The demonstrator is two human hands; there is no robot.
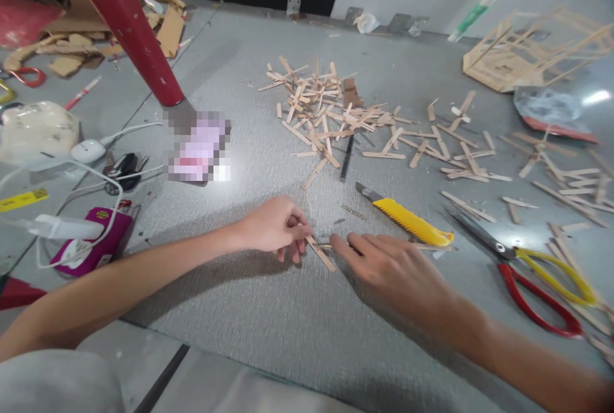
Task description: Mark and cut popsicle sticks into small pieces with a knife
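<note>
My left hand (278, 227) pinches a short flat wooden craft stick (322, 256) between thumb and fingers, its free end pointing down to the right. Close by on the right, my right hand (384, 263) is low over the grey table, its curved fingers on a thin wooden stick (432, 247) that shows past the knuckles. A thin tip by my right index finger meets the craft stick; whether it is the same piece is hidden. Just beyond my right hand lies a yellow utility knife (407, 218), blade end pointing up-left. Scissors (501, 250) with red and yellow handles lie to the right.
Loose craft sticks (326, 106) are scattered across the table's back and right. A black pen-like rod (346, 158) lies near them. A stick-built frame (508, 68) stands back right. On the left are a red bottle (139, 42), a pixelated pink object (201, 151) and a purple power bank (108, 243) with cables.
</note>
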